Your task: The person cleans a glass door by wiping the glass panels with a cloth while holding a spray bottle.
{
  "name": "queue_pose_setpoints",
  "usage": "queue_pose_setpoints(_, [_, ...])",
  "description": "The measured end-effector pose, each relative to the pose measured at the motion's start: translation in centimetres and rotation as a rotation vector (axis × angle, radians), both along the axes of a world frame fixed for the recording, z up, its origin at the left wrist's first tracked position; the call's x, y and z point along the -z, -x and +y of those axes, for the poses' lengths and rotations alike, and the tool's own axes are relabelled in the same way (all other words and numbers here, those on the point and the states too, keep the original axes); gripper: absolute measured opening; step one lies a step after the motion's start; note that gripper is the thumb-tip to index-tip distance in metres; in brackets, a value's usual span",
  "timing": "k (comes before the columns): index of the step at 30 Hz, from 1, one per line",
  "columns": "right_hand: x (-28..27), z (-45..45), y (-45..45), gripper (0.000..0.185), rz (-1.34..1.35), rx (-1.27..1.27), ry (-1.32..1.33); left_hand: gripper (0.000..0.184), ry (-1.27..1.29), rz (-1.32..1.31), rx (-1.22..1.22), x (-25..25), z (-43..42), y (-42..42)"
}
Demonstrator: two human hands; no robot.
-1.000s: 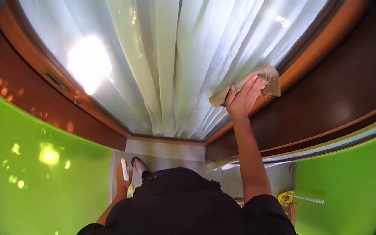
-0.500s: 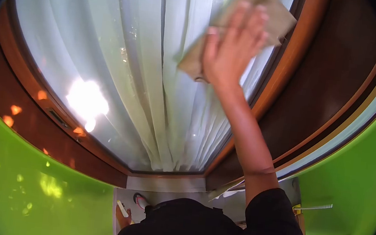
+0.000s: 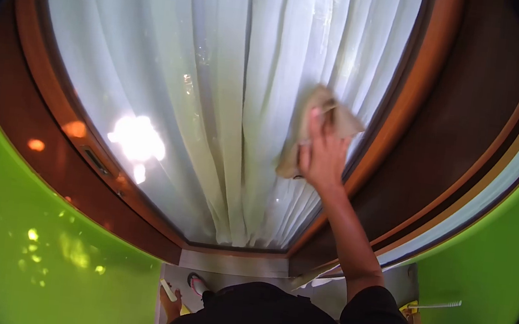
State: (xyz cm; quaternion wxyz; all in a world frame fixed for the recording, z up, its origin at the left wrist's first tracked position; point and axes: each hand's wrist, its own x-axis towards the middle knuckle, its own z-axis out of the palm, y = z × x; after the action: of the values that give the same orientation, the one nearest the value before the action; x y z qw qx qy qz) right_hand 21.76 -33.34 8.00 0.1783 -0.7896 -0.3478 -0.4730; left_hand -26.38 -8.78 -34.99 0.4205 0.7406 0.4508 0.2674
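Observation:
My right hand point(image 3: 325, 160) presses a beige cloth point(image 3: 335, 116) against the lower right part of a glass pane point(image 3: 212, 125). Its fingers lie over the cloth, which is bunched and folded at the upper edge. White curtains point(image 3: 260, 98) hang behind the glass. Low at the left, beside my body, my left hand point(image 3: 171, 305) is closed around a slim white object point(image 3: 168, 290). Only part of that object shows, so its kind is unclear. A bit of yellow is visible beside that hand.
A brown wooden frame point(image 3: 401, 101) surrounds the glass, with a latch plate point(image 3: 94, 160) on its left side. Green walls point(image 3: 70, 249) stand on both sides. Below are a foot in a sandal point(image 3: 197, 284) and a yellow-and-white long-handled item point(image 3: 435, 305) at right.
My right hand has slid the cloth down the glass from the upper right, and the cloth is more crumpled. My left hand stays low, still around the white object. The view has shifted slightly.

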Motion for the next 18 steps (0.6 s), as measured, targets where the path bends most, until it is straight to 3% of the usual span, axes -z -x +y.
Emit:
queue_pose_setpoints(6, [-14.1,3.0,-1.5,0.073,-0.256,-0.029,-0.468,0.051,-0.179,0.085,0.009,0.7,-1.0,3.4])
queue_pose_setpoints(9, [-19.4,6.8,-0.6,0.069,-0.337,0.031,-0.576,0.053,-0.271,0.048,-0.033,3.1,-1.5,4.4])
queue_pose_setpoints(10, [-20.4,7.6,1.5,0.064,-0.293,0.032,-0.494,0.053,-0.228,0.066,-0.065,3.5,-1.6,4.6])
queue_pose_setpoints(13, [-19.9,10.3,2.5,0.067,-0.327,-0.125,-0.282,0.053,-0.133,0.138,-0.110,3.0,-2.5,4.3])
queue_pose_setpoints(15, [-17.4,11.1,2.0,0.073,-0.381,-0.182,-0.155,0.054,-0.121,0.208,-0.081,1.9,-2.5,3.9])
queue_pose_setpoints(18, [-11.4,9.6,2.4,0.077,-0.248,-0.204,0.070,0.053,-0.019,0.134,-0.147,2.6,-2.1,2.6])
